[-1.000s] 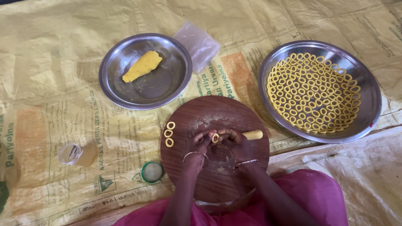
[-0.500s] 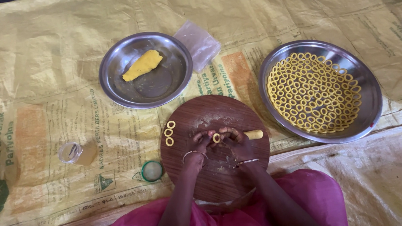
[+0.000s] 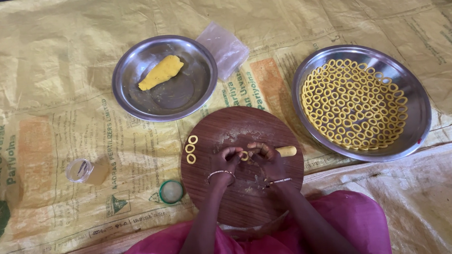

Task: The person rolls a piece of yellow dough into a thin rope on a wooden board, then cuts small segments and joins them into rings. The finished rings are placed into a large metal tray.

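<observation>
Dough ring [image 3: 244, 155] pinched by both hands; right tray [image 3: 417, 127] holds many rings.

A large printed sack sheet [image 3: 81, 124] is spread flat under everything; it is yellow, with orange rectangular blocks, green lettering and small green emblems near its lower left edge. A second, plainer yellow sheet [image 3: 425, 194] is overlapped at the lower right. A small clear plastic packet [image 3: 223, 49], rectangular and cloudy, is laid just beside the upper steel plate's right rim.
</observation>
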